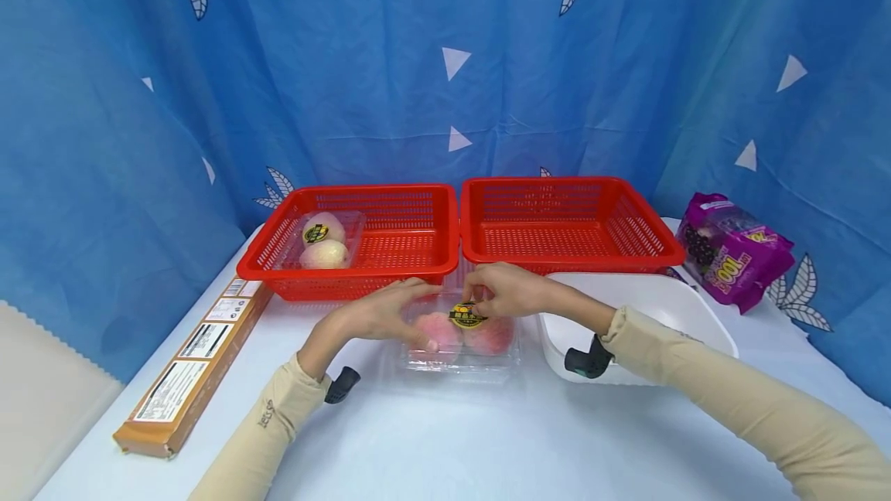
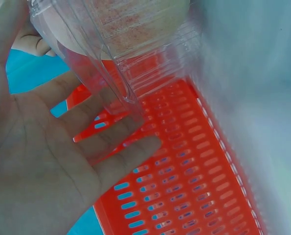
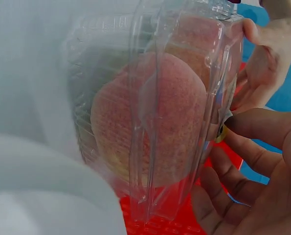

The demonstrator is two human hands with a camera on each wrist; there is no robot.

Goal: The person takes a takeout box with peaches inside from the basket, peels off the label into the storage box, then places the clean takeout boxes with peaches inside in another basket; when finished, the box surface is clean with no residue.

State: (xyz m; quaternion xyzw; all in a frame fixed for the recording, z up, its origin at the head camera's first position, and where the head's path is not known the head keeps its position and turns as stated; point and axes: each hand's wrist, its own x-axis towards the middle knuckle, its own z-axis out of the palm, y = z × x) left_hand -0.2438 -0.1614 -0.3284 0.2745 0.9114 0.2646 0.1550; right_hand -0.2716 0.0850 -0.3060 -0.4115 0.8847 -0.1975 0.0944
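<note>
A clear plastic clamshell box with two pink peaches inside lies on the white table in front of the red baskets. My left hand rests against the box's left side, fingers extended and thumb over the lid. From above, my right hand pinches the edge of a black and gold round sticker on the lid. In the right wrist view, a pale corner of the sticker shows lifted at the thumb tip. One peach shows closely through the plastic wall.
Behind stand two red baskets; the left basket holds another boxed pair of pale peaches. A white tub sits beside my right forearm. A purple snack bag lies far right, a long brown carton at left.
</note>
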